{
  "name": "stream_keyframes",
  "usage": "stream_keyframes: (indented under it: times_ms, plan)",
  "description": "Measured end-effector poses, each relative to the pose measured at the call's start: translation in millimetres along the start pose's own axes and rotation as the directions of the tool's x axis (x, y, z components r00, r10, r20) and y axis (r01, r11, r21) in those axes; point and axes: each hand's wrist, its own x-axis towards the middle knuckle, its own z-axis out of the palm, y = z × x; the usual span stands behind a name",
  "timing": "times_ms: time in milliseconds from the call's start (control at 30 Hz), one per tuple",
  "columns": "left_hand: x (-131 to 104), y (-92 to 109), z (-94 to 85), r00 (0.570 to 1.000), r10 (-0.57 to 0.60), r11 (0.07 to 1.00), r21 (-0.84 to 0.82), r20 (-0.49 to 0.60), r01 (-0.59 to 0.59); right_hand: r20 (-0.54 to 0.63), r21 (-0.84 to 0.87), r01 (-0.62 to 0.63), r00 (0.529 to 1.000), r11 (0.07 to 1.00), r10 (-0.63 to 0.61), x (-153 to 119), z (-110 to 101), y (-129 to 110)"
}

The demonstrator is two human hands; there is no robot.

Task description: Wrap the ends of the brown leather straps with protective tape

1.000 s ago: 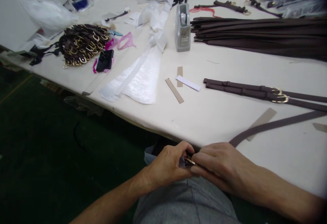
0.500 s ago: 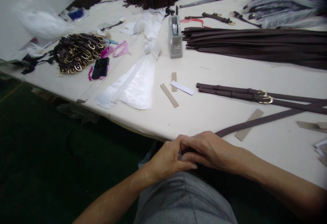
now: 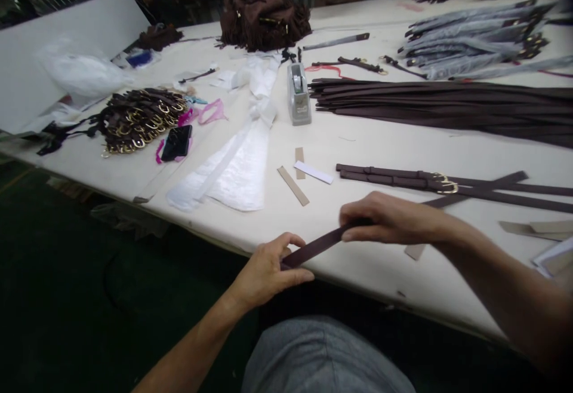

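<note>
A dark brown leather strap (image 3: 319, 246) stretches between my two hands at the table's front edge. My left hand (image 3: 271, 264) is wrapped round one part of it, thumb and forefinger apart at the near side. Higher and to the right, my right hand (image 3: 380, 217) pinches the strap, with its fingers curled over the top. Beyond that hand the strap runs on to the right across the table. Just past it lie two brown belts with gold buckles (image 3: 443, 183), side by side. Beige strips (image 3: 293, 186) and a white strip (image 3: 313, 172) rest behind my hands.
A grey tape dispenser (image 3: 299, 97) stands mid-table beside knotted white wrapping (image 3: 239, 160). Long brown straps (image 3: 430, 106) and plastic-wrapped straps (image 3: 470, 43) lie to the right. Leftward are a heap of buckled straps (image 3: 138, 118) and a black phone (image 3: 176, 143). Brown fringed goods (image 3: 264, 14) sit behind.
My hands, together at the table edge before, have moved apart, the right one up over the table. The strap now shows between them. The view has tilted up slightly.
</note>
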Motion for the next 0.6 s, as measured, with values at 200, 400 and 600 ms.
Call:
stream_keyframes:
  times_ms: [200,400,600]
  plan:
    - [-2,3,-7.8,0.996,-0.065,0.997,-0.041,0.069,0.068,0.069,0.02,0.017,0.997,1.0,-0.018,4,-20,-1]
    - [-1,4,-13.4,0.997,0.033,0.999,-0.029,0.072,-0.031,0.086,0.009,0.118,0.989,0.993,-0.118,1,-34,-3]
    - [-7,-8,-22.3,0.999,-0.038,0.999,-0.024,0.009,0.038,-0.038,0.033,-0.091,0.995,0.995,0.093,-11,-49,15]
